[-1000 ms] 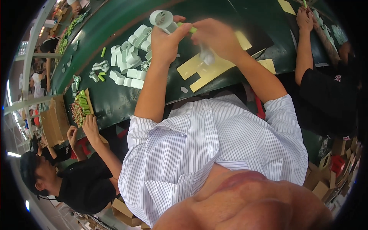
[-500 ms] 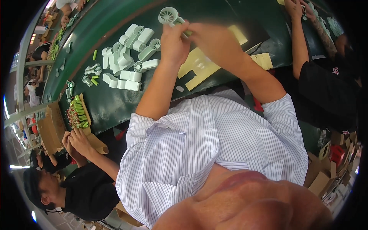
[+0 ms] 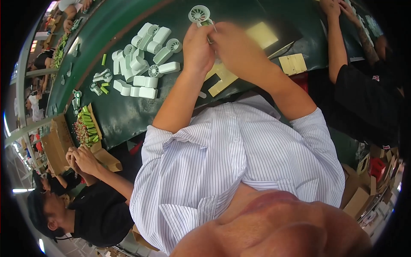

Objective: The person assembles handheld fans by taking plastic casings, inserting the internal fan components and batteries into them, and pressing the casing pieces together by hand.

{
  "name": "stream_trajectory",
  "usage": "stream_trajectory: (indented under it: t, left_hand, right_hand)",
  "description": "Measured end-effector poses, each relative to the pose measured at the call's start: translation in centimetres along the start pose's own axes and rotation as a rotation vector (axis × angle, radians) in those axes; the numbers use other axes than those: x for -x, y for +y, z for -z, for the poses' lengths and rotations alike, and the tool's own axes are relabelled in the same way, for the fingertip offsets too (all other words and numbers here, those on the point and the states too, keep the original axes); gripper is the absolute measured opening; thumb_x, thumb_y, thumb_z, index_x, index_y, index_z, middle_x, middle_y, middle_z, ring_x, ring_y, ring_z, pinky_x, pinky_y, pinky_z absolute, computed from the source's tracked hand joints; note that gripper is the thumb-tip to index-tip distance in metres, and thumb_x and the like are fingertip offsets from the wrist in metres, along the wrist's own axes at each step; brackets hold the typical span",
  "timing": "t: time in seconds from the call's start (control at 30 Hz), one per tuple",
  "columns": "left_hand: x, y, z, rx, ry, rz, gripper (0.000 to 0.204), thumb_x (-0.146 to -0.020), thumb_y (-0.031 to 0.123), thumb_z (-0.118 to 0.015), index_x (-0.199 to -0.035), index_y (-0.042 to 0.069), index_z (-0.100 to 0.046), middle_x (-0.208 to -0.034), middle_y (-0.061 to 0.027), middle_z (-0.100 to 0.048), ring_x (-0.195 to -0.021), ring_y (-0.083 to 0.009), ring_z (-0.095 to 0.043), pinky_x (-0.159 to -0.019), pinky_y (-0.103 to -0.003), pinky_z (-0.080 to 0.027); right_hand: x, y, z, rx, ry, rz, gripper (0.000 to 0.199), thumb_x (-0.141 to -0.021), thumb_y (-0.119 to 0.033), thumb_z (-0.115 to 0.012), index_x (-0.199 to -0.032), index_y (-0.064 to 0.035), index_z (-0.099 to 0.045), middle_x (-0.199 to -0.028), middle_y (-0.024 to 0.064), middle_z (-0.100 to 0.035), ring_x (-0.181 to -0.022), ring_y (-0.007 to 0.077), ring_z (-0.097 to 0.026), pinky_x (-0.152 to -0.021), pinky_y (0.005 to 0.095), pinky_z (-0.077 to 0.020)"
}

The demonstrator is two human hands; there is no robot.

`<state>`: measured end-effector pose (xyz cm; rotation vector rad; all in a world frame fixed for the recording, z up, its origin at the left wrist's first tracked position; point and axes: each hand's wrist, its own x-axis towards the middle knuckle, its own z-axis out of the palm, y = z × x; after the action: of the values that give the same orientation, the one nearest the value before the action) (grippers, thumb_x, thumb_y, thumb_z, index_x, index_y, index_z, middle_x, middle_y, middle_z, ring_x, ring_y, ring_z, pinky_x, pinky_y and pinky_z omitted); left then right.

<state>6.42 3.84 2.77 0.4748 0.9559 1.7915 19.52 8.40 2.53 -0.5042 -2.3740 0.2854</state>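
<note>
My left hand (image 3: 198, 48) is closed around the handle of a pale green handheld fan housing (image 3: 199, 14), whose round slatted head points away from me. Something bright green shows inside the handle, just below the head. At the handle's open side, my right hand (image 3: 233, 43) presses its fingers together; motion smears it, and whatever lies between the fingertips is hidden. Left of my forearm, several more fan housings (image 3: 139, 63) lie in a loose pile on the dark green table (image 3: 124, 109).
Yellow sheets (image 3: 262, 35) and a yellow pad (image 3: 293, 64) lie to the right. Further left are a green battery cell (image 3: 104, 59), fan parts (image 3: 102, 76) and a carton of wired green cells (image 3: 87, 125). Co-workers' hands (image 3: 81, 158) work at lower left and upper right (image 3: 330, 8).
Both my hands and the fan housing have shifted slightly right and away from me. My right hand has come closer to my left. The yellow pad and sheets on the right have moved.
</note>
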Motion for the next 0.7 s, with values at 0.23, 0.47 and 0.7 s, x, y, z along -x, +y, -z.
stream_trajectory:
  t: [0.23, 0.47, 0.7]
  left_hand:
    - [0.1, 1.8, 0.5, -0.226, -0.129, 0.061, 0.034, -0.092, 0.006, -0.047, -0.125, 0.001, -0.055, -0.115, -0.01, -0.063, -0.099, -0.0194, -0.06, -0.081, -0.035, -0.05]
    - [-0.5, 1.8, 1.2, -0.151, -0.285, 0.076, 0.041, -0.087, 0.005, -0.048, -0.128, -0.002, -0.052, -0.117, -0.0112, -0.063, -0.099, -0.0213, -0.061, -0.081, -0.036, -0.05]
    - [-0.1, 0.1, 1.6, -0.43, -0.124, -0.037, 0.052, -0.091, -0.003, -0.046, -0.141, -0.002, -0.032, -0.111, -0.0164, -0.063, -0.086, -0.0263, -0.068, -0.075, -0.035, -0.055]
  right_hand:
    - [-4.1, 0.6, 4.8, -0.889, -0.062, -0.587, 0.03, -0.087, -0.015, -0.067, -0.11, 0.0019, -0.061, -0.094, 0.0122, -0.067, -0.082, 0.0165, -0.064, -0.073, 0.0318, -0.0522]
    - [-6.8, 2.1, 1.8, -0.414, -0.138, -0.395, 0.029, -0.082, -0.015, -0.065, -0.104, 0.0029, -0.061, -0.086, 0.0156, -0.067, -0.076, 0.0187, -0.066, -0.067, 0.033, -0.053]
    - [-8.0, 3.3, 2.8, -0.686, -0.332, -0.553, 0.019, -0.082, -0.013, -0.064, -0.089, 0.0036, -0.059, -0.071, 0.0123, -0.065, -0.056, 0.0167, -0.062, -0.052, 0.0322, -0.05]
